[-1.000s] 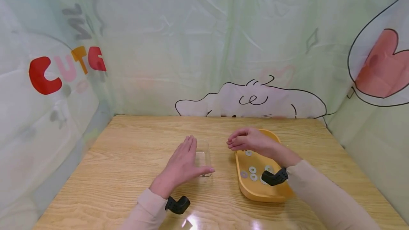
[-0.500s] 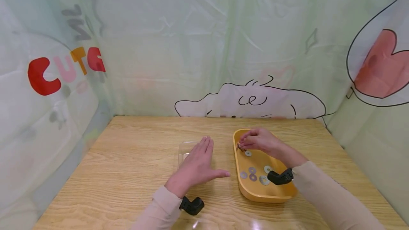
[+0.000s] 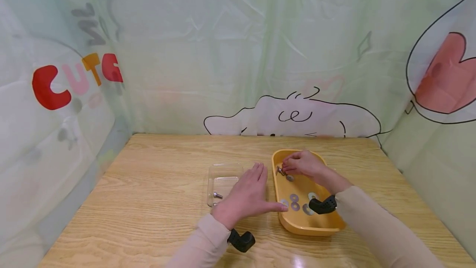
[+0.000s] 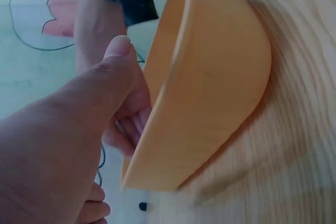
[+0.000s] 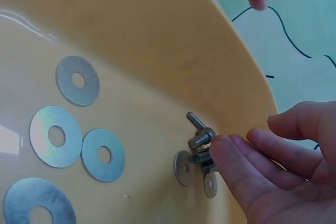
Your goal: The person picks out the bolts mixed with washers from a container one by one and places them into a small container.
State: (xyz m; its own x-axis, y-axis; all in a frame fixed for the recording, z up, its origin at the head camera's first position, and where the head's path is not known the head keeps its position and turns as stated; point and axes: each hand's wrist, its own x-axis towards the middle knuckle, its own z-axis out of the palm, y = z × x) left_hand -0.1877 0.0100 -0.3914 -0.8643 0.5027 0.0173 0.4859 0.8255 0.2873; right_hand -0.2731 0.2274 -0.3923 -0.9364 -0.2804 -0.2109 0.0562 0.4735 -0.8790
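Right wrist view: six washers [image 5: 40,145] and three-plus screws [image 5: 200,139], the left hand [image 3: 245,197] and right hand [image 3: 305,164] grips both apart.

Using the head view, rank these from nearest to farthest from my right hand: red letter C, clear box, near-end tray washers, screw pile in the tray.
1. Screw pile: right beside the right hand, far end of the tray.
2. Near-end washers: same tray, toward the camera.
3. Clear box: left of the tray.
4. Red letter C: far left, on the curtain.
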